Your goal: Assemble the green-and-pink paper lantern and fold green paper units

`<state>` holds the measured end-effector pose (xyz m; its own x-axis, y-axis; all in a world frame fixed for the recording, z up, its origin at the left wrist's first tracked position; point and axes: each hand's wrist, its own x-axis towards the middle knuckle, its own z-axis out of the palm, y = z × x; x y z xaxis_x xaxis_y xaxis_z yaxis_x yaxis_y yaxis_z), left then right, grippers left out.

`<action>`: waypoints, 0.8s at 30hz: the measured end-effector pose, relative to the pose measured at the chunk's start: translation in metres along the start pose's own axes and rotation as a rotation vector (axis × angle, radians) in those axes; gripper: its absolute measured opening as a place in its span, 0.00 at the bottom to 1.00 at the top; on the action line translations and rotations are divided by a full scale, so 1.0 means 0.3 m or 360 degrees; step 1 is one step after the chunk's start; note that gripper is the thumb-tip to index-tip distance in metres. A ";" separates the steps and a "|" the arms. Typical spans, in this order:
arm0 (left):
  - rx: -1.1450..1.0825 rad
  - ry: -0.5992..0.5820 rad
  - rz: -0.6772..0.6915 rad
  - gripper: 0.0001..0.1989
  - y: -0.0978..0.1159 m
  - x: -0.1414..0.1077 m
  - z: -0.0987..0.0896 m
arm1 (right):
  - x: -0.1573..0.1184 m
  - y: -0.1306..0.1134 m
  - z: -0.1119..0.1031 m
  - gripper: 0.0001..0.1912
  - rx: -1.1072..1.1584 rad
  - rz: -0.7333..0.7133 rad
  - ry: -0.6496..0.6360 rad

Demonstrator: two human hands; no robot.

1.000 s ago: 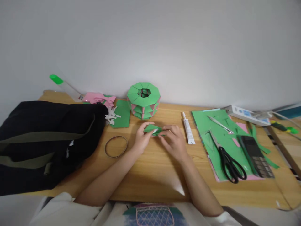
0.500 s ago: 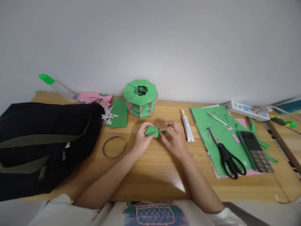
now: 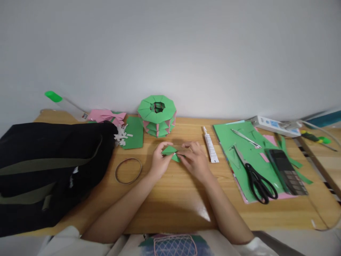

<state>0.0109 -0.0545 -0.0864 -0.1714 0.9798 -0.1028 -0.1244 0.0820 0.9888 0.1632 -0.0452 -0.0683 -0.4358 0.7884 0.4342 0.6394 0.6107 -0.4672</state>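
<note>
A small folded green paper piece (image 3: 169, 150) is between my two hands near the middle of the table. My left hand (image 3: 160, 160) pinches its left side. On the right, the fingers of my right hand (image 3: 195, 160) close on its other end, where a small white bit shows. Behind the hands stands a round green and pink paper structure (image 3: 157, 114) with a hole in its top. A white glue tube (image 3: 211, 145) lies to the right of my right hand, and a ring (image 3: 128, 171) lies left of my left hand.
A black bag (image 3: 53, 174) covers the table's left side, near white paper scraps (image 3: 122, 135), a green sheet (image 3: 134, 132) and pink folded paper (image 3: 106, 116). Scissors (image 3: 257, 181), a pen (image 3: 245, 138) and a phone-like device (image 3: 285, 170) lie on green sheets at right. Behind them is a power strip (image 3: 275, 125).
My right fingers have moved slightly left and closer to my left hand, covering more of the green piece's right side. The whole view has shifted slightly.
</note>
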 end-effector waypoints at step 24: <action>0.0024 -0.0020 0.0027 0.16 0.000 -0.002 0.000 | 0.002 0.006 0.001 0.05 0.0031 -0.0053 0.0020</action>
<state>0.0111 -0.0552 -0.0864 -0.1609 0.9833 -0.0850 -0.1066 0.0683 0.9920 0.1639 -0.0436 -0.0692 -0.4486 0.7666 0.4594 0.6121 0.6381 -0.4671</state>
